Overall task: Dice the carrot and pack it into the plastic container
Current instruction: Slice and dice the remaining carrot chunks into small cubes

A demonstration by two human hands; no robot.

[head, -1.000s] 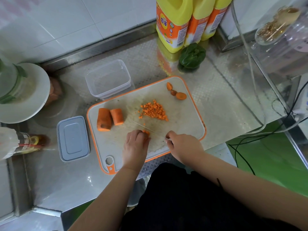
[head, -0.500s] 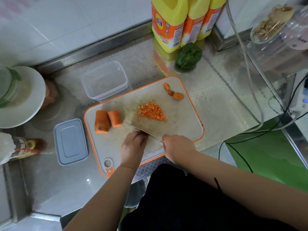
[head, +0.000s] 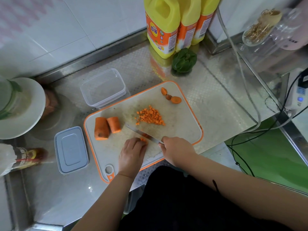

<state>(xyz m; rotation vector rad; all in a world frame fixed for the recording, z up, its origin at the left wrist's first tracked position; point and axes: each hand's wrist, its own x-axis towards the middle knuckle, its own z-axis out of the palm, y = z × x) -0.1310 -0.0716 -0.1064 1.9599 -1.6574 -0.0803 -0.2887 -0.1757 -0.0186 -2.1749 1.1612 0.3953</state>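
My left hand point(head: 132, 151) rests on the white, orange-rimmed plastic cutting board point(head: 181, 129), fingers curled down over a small strip of carrot point(head: 143, 140) and pinning it in place. My right hand point(head: 175, 150) is wrapped around the handle of a steel kitchen knife point(head: 141, 132), whose blade lies slanted across the board just beyond my left fingertips, touching the strip.

Toward the middle of the board, beyond the blade, sits a loose pile of small orange carrot dice point(head: 150, 116). At the board's left side lie two thick uncut carrot chunks point(head: 106, 127), touching each other. Near the board's far right corner are three trimmed carrot end pieces point(head: 170, 97).

The clear rectangular plastic container point(head: 103, 88) stands just past the board's far left corner, with no carrot in it that I can see. Its grey-blue lid point(head: 71, 150) lies flat just left of the board, on the steel counter point(head: 216, 100). Beyond the board's far edge are a dark green leafy vegetable point(head: 184, 61) and, behind it, three yellow bottles with orange labels point(head: 175, 25). Well left of the board stands a white round appliance point(head: 20, 107).
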